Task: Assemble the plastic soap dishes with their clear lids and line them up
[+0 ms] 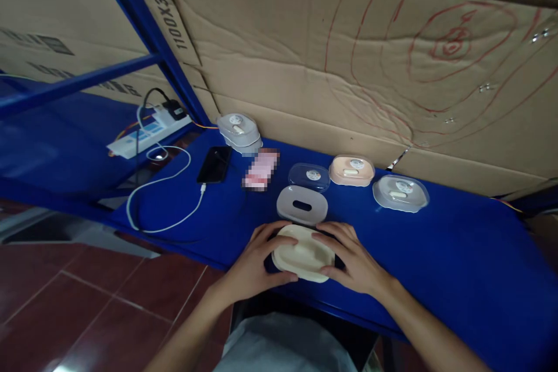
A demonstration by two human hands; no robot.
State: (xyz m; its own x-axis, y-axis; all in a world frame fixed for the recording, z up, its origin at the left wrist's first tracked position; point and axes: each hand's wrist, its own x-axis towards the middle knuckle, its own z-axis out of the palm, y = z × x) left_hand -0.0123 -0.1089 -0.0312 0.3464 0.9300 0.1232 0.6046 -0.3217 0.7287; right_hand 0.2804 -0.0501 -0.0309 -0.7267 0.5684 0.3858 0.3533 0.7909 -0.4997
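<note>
A cream oval plastic dish (305, 258) lies at the front edge of the blue tabletop. My left hand (267, 258) is curled round its left end, fingers on the far rim and thumb on the near rim. Round the right end wraps my right hand (349, 256), in a similar hold. Just beyond the dish sits a pale oval plastic piece (285, 204) with a dark slot in its middle. Behind that lies a clear oval lid (299, 174) bearing a round sticker. The dish's underside is hidden.
Lidded oval boxes stand along the back: a pink one (342, 177), a pale one (387, 200) and a grey-white one (233, 142). A black phone (214, 164) on a white cable (185, 224) lies left, beside a blurred pink item (261, 170). A cardboard wall (270, 70) closes the back.
</note>
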